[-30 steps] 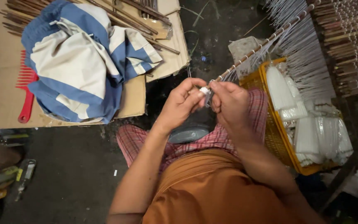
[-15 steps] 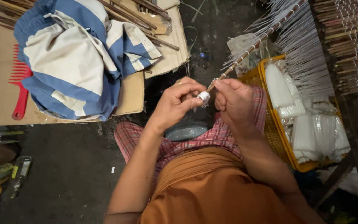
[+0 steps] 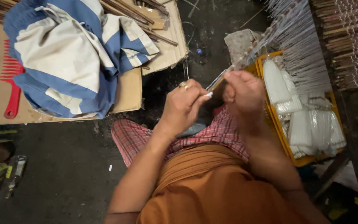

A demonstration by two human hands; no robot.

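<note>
My left hand (image 3: 183, 105), with a ring on one finger, pinches a small white piece (image 3: 209, 94) at its fingertips. My right hand (image 3: 243, 93) is closed around a thin stick (image 3: 245, 58) that runs up and to the right, strung with a row of thin white candles. The two hands almost touch above my lap, over a checked red cloth (image 3: 212, 135). What the right palm holds beyond the stick is hidden.
A yellow crate (image 3: 270, 114) of white candle bundles stands at my right. Racks of hanging sticks (image 3: 344, 41) fill the upper right. On cardboard (image 3: 125, 93) at left lie a blue and white cloth (image 3: 71, 54), a red comb (image 3: 11, 89) and brown sticks.
My hands have shifted slightly apart and to the right. The small white piece now sits at my left fingertips, and the camera has moved closer.
</note>
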